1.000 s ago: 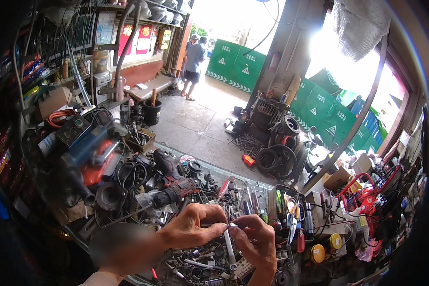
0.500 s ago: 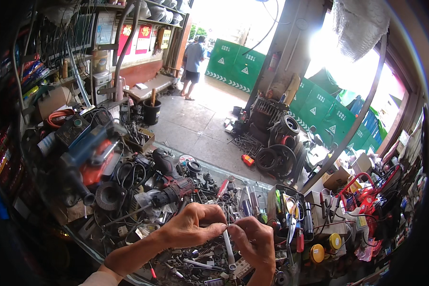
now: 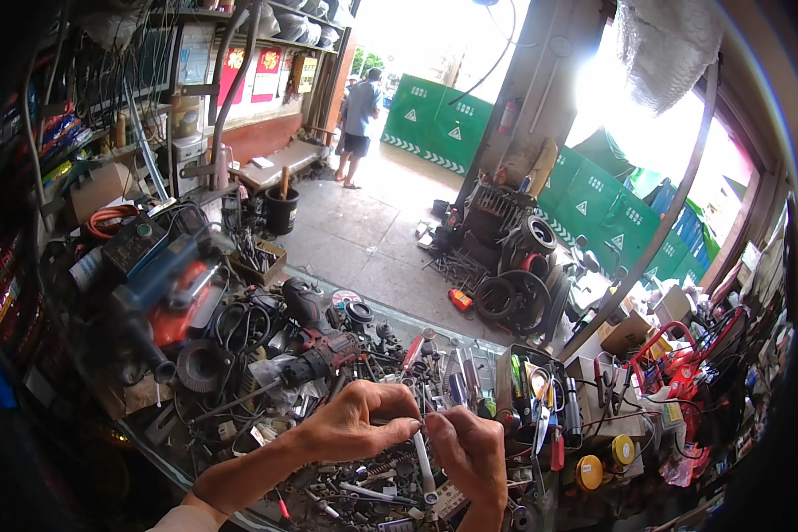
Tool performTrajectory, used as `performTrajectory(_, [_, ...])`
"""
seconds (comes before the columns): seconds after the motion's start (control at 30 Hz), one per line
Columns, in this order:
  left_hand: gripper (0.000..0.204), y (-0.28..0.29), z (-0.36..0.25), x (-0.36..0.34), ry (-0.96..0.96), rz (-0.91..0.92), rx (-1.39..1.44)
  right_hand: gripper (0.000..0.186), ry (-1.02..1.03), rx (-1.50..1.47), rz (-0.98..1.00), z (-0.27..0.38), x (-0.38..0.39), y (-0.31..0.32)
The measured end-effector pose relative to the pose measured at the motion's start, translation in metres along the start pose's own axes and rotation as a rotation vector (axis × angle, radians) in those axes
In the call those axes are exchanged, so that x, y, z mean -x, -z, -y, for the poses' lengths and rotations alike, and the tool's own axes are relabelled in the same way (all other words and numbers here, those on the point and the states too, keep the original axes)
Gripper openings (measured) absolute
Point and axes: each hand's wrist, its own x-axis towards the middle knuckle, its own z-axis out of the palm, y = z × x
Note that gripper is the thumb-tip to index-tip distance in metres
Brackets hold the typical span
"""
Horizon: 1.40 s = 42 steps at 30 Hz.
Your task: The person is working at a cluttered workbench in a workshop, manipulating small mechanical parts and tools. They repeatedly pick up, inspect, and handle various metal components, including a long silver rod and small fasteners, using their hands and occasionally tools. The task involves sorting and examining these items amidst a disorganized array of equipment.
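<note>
My left hand [image 3: 363, 420] reaches in from the lower left, thumb and index finger pinched together. Its fingertips almost meet those of my right hand [image 3: 472, 448], whose fingers are curled in a pinch too. Whatever sits between the fingertips is too small to make out. Just below the fingertips a silver wrench [image 3: 426, 467] shows between the hands; it seems to lie on the cluttered bench, though I cannot tell whether a finger touches its upper end. Small metal parts, bolts and springs surround it. A red-and-black power drill [image 3: 324, 355] lies beyond my left hand.
A black tool bin [image 3: 516, 355] with scissors [image 3: 543, 424] stands right of my right hand. Yellow round lids [image 3: 590, 472] lie nearby. A blue grinder [image 3: 155, 284] is at the left. Tyres [image 3: 516, 293] lean by a pillar; a person [image 3: 360, 124] stands outside on the pavement.
My right hand has shifted very slightly left, its fingertips a little farther from my left thumb. The left hand stays nearly in place.
</note>
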Motion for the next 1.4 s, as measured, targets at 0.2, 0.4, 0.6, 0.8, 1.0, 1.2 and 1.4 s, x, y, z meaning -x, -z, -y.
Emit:
performTrajectory(0.2, [0.01,-0.001,-0.005,0.001,0.039,-0.001,-0.023,0.027,-0.116,-0.083,-0.06,0.028,-0.002,-0.002])
performTrajectory(0.4, [0.01,0.002,-0.005,0.001,0.022,0.013,-0.036,0.026,0.029,-0.028,-0.043,0.023,-0.003,-0.004])
performTrajectory(0.6, [0.011,0.0,-0.006,0.001,0.044,0.022,0.011,0.031,-0.141,-0.034,0.018,0.024,-0.003,-0.002])
performTrajectory(0.8, [0.012,0.002,-0.003,0.001,0.024,-0.005,0.04,0.029,-0.109,-0.144,-0.035,0.035,-0.002,-0.004])
performTrajectory(1.0, [0.011,-0.001,-0.005,0.002,0.026,0.039,0.11,0.032,-0.18,-0.19,-0.026,0.024,0.0,-0.006])
performTrajectory(1.2, [0.01,0.002,-0.002,0.0,0.009,0.046,0.137,0.029,-0.106,-0.2,-0.074,0.031,-0.003,-0.009])
performTrajectory(1.4, [0.011,0.005,-0.003,0.002,0.051,0.046,0.212,0.023,-0.051,-0.13,-0.01,0.031,-0.003,-0.007])
